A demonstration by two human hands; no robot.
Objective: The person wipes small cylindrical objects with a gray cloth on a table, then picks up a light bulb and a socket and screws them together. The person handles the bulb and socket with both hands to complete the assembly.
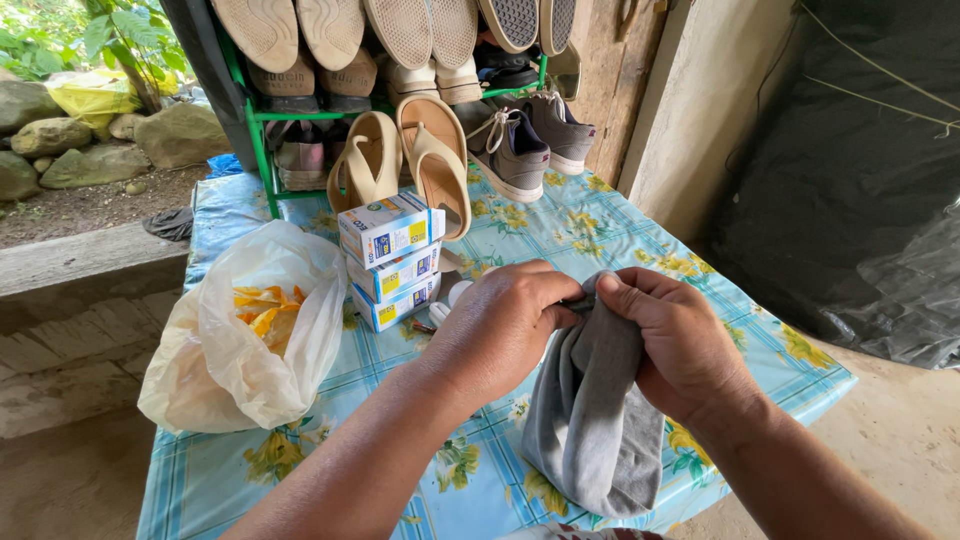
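Three small boxes [392, 260] stood stacked near the middle of the table [600, 225], each white and blue with a yellow patch on its face, the top one turned slightly askew. Left of them slumped a translucent plastic bag [250, 330] with yellow-orange pieces showing through its side. Behind the stack, a pair of tan sandals [405, 160] leaned upright against a green shoe rack [262, 140] crowded with shoes, and a pair of grey sneakers [530, 140] sat on the floral blue tablecloth just to the right of the sandals. Small white objects lay just beyond the knuckles of the left hand, too hidden to identify.

In the foreground, the left hand [500, 325] was curled with its fingers closed on the upper edge of a grey cloth [590, 420]. The right hand [680, 345] pinched the same edge from the other side, thumb pressed on top, fingers wrapped around the fabric. Both hands met at the top of the cloth, which hung down between them and draped over the near part of the table. At the far right, dark plastic sheeting [850, 190] covered the wall.
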